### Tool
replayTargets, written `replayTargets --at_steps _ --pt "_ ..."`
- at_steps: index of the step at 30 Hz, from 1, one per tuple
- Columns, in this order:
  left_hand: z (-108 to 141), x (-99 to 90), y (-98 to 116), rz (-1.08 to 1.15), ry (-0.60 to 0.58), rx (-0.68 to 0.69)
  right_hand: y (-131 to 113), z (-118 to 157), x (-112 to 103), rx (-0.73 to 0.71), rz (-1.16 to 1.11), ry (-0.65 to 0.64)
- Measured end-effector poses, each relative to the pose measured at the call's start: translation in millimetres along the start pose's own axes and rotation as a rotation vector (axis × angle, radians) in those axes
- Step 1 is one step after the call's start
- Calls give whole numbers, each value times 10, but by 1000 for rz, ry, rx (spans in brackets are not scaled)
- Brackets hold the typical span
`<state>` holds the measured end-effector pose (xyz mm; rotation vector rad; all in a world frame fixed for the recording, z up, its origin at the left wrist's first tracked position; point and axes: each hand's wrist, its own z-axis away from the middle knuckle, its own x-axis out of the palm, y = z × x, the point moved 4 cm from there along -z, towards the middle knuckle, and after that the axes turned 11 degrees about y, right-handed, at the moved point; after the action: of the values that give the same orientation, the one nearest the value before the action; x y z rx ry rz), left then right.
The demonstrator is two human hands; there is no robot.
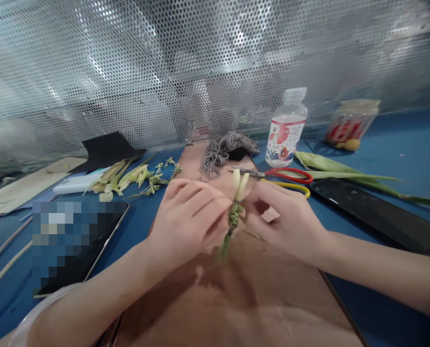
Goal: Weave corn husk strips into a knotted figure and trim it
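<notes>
Over the brown board (273, 308), my left hand (193, 212) is closed in a pinch on a small bundle of green plant pieces (234, 215). Two pale leaf strips stand up from its top, and thin green ends hang below, blurred. My right hand (283, 212) is closed beside the bundle's right side, thumb and forefinger curled together. What its fingertips pinch is too small to make out. Just behind the hands lie scissors (290, 176) with red and yellow handles. Beyond them sits a tangle of grey yarn (229, 147).
A labelled bottle (285, 127) and a jar (354, 125) stand at the back right, near long green leaves (330, 164) and a dark phone (377, 212). At left are plant scraps (135, 178) and a black tablet-like device (99, 241). Perforated metal (164, 72) closes the back.
</notes>
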<state>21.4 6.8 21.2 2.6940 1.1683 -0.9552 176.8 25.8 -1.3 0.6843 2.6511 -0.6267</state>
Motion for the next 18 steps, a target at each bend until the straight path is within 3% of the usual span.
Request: replayTargets --at_steps 4,9,12,18 --pt "11 112 -132 151 -120 -294 64 -14 10 -12 19 29" --pt "67 262 -221 524 -223 -688 61 -3 59 -44 -30 -17" --pt "79 309 -215 673 -261 -770 34 7 76 -28 -70 -37" --pt "96 314 -232 712 -259 -792 46 -2 86 7 -77 -39"
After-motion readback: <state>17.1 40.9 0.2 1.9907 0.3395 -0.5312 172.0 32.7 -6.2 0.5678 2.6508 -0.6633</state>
